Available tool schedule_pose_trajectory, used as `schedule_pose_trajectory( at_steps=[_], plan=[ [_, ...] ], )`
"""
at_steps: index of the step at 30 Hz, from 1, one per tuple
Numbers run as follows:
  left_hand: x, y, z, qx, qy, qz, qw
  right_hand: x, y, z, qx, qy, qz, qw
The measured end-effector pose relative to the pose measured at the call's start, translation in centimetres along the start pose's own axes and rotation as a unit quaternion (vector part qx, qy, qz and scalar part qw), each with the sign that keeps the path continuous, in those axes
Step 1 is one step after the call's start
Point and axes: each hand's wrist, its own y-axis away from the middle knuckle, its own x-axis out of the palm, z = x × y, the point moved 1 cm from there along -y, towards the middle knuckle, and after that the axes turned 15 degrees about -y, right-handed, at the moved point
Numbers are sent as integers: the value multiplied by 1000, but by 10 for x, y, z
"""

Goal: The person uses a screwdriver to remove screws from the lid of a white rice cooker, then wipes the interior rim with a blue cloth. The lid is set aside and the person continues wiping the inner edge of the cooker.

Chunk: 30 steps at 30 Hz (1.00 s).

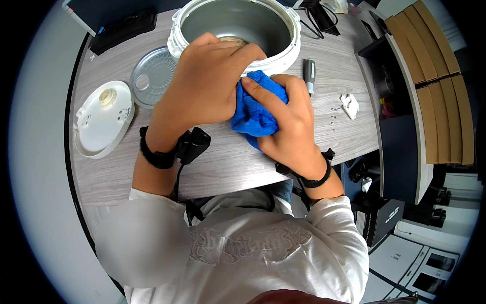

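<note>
My right hand (pixel 294 117) grips a bunched blue cloth (pixel 258 108) against the near rim of a white round appliance body (pixel 294 45), which looks like a rice cooker housing with a grey inner wall. My left hand (pixel 209 79) lies over the left part of that near rim, fingers bent towards the inside; its fingertips are partly hidden, so whether it grips the rim cannot be told. A perforated round metal plate (pixel 152 76) rests left of the housing, partly behind my left hand. Beside it is a white oval plastic lid (pixel 102 129) with a cream round fitting.
Right of the housing lie a grey-handled screwdriver (pixel 310 74), a white plastic bracket (pixel 350 106) and several small screws (pixel 333 117). A black case (pixel 125 30) and black cables (pixel 317 22) lie at the back. A shelf unit with cardboard boxes (pixel 429 45) borders the desk's right side.
</note>
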Motion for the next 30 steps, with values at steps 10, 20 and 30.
schedule_pose_trajectory(
  at_steps=[10, 20, 30],
  plan=[
    [-15, 2, 13, -5, 19, 31, 999, -39, 12, -33, 30, -22, -27, 999],
    [-4, -4, -17, -16, -18, -24, 999, -33, 8, -41, 20, 1, -60, 998],
    [-2, -4, -16, -22, -11, -11, 1000, -39, 3, -34, 0, 12, -21, 1000]
  ],
)
